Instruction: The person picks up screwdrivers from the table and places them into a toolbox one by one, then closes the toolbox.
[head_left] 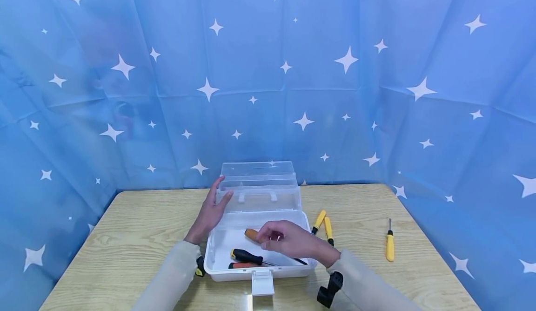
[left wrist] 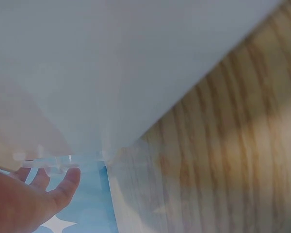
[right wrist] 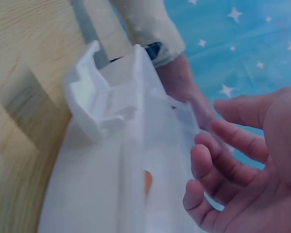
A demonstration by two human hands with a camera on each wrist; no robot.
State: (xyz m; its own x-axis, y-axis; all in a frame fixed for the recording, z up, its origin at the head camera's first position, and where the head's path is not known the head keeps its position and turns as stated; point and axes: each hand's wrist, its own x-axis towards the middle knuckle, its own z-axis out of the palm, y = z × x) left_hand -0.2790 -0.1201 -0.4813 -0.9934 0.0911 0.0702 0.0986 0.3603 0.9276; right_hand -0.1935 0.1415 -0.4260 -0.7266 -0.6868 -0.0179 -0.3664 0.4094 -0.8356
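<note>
A white toolbox [head_left: 219,279] stands on the table with its clear lid [head_left: 259,199] raised at the back. My left hand [head_left: 211,215] rests at the lid's left edge, fingers extended. Over the box's inside is my right hand [head_left: 289,241], loosely bent fingers apart and nothing between them in the right wrist view. Beneath it lies a screwdriver with an orange-brown handle [head_left: 250,234], partly hidden by the hand. Nearer the front wall are a screwdriver with a black and yellow handle [head_left: 247,256] and a red-handled tool [head_left: 243,265].
The white latch [head_left: 262,284] hangs down at the toolbox's front. Right of the box lie two yellow-and-black handles [head_left: 328,229], partly hidden by the box and right arm. A yellow screwdriver [head_left: 390,246] lies farther right. A blue star-patterned cloth [head_left: 259,69] hangs behind the wooden table [head_left: 146,236].
</note>
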